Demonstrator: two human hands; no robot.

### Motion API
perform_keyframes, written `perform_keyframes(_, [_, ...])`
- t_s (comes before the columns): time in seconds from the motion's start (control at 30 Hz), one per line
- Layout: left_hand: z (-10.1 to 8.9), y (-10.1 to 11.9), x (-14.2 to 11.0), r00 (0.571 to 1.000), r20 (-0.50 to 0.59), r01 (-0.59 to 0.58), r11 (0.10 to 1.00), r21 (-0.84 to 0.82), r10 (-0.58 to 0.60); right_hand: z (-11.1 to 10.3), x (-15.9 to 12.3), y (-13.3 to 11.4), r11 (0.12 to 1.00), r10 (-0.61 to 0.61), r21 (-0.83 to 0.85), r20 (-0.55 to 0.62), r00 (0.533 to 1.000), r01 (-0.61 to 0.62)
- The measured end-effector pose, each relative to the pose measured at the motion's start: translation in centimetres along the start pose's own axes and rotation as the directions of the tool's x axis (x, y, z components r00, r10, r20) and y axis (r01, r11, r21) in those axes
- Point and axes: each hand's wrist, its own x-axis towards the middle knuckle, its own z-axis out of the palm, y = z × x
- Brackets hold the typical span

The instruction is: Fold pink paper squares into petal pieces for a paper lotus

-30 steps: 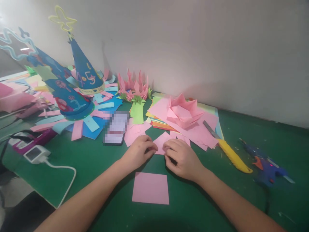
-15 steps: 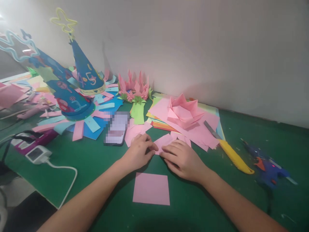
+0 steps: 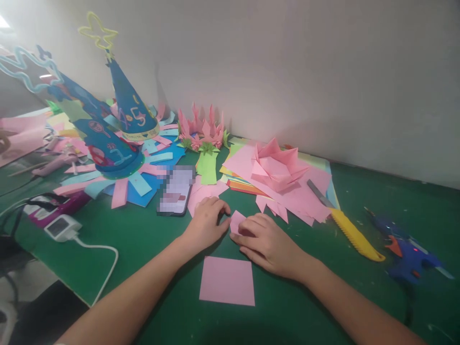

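A small folded piece of pink paper [image 3: 236, 222] stands out from under the fingers of my right hand [image 3: 271, 242], which grips it against the green table. Just left of that paper is my left hand [image 3: 208, 218]. Its thumb and forefinger are curved with a gap between them, and nothing shows in it. Whether its fingertips touch the paper's edge I cannot tell. A flat pink paper rectangle [image 3: 227, 281] lies nearer to me, below both hands. Behind the right hand are several folded pink paper pieces [image 3: 275, 207].
A pink paper lotus [image 3: 276, 165] sits on stacked coloured sheets. To the right lie a yellow-handled knife [image 3: 355, 235] and a blue glue gun [image 3: 409, 256]. On the left are a phone [image 3: 176, 191], blue cone hats [image 3: 132, 103], a pink paper crown [image 3: 203, 129] and a white charger [image 3: 63, 227] with its cable.
The pink paper between my hands shows as a smaller folded piece, now in my right hand. That hand has shifted slightly left and towards me. My left fingers have come off the paper or nearly so.
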Motion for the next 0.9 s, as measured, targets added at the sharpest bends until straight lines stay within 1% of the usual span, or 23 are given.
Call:
perform_keyframes(0.13, [-0.2,-0.4,0.2,0.999,-0.039,0.004,1.000,0.017,-0.003,0.2,-0.3,0.5,1.000,0.007,0.016,0.020,1.000,-0.007])
perform_keyframes(0.23, [-0.7,-0.7,0.5,0.998,-0.050,-0.040,0.999,0.006,0.040,0.4,-0.3,0.6,1.000,0.013,0.003,0.011,1.000,-0.013])
perform_keyframes(0.3, [-1.2,-0.7,0.5,0.993,-0.023,-0.119,0.993,-0.008,0.118,0.4,-0.2,0.7,1.000,0.012,0.000,-0.004,1.000,-0.012])
perform_keyframes(0.33, [-1.4,-0.7,0.5,0.984,0.013,-0.179,0.984,-0.017,0.179,0.4,-0.2,0.7,1.000,0.011,0.007,-0.012,1.000,-0.011])
perform_keyframes(0.37, [-1.7,-0.6,0.5,0.966,0.068,-0.247,0.969,-0.026,0.248,0.4,-0.1,0.7,1.000,0.012,0.020,-0.022,1.000,-0.011])
perform_keyframes(0.4, [-1.9,-0.6,0.5,0.939,0.125,-0.317,0.948,-0.036,0.319,0.4,-0.1,0.7,0.999,0.018,0.041,-0.042,0.999,-0.016])
perform_keyframes(0.47, [-2.3,-0.5,0.3,0.885,0.233,-0.400,0.915,-0.059,0.402,0.4,0.0,0.7,0.994,0.068,0.091,-0.130,0.989,-0.057])
perform_keyframes(0.5, [-2.5,-0.5,0.3,0.867,0.268,-0.419,0.906,-0.065,0.420,0.4,0.0,0.7,0.990,0.113,0.108,-0.192,0.975,-0.093])
perform_keyframes(0.57, [-2.7,-0.5,0.1,0.853,0.296,-0.432,0.900,-0.064,0.431,0.5,0.2,0.8,0.978,0.204,0.114,-0.297,0.933,-0.177])
perform_keyframes(0.6, [-2.8,-0.5,0.1,0.850,0.298,-0.438,0.897,-0.059,0.434,0.6,0.3,0.9,0.972,0.235,0.105,-0.321,0.918,-0.212])
perform_keyframes(0.63, [-2.9,-0.5,0.0,0.847,0.299,-0.445,0.894,-0.055,0.439,0.7,0.5,0.9,0.968,0.253,0.092,-0.321,0.913,-0.235])
perform_keyframes(0.7, [-2.9,-0.5,0.0,0.841,0.300,-0.457,0.888,-0.050,0.450,1.0,0.7,1.0,0.964,0.266,0.083,-0.283,0.922,-0.252])
perform_keyframes(0.77, [-2.9,-0.4,0.0,0.835,0.303,-0.466,0.883,-0.056,0.460,1.3,0.9,1.0,0.956,0.291,0.117,-0.262,0.920,-0.269])
perform_keyframes(0.83, [-2.9,-0.3,0.0,0.828,0.308,-0.471,0.879,-0.071,0.468,1.5,0.9,1.0,0.934,0.347,0.187,-0.271,0.898,-0.305])
perform_keyframes(0.9, [-3.0,-0.2,0.1,0.824,0.313,-0.470,0.878,-0.088,0.472,1.7,0.9,0.9,0.899,0.418,0.268,-0.280,0.864,-0.347])
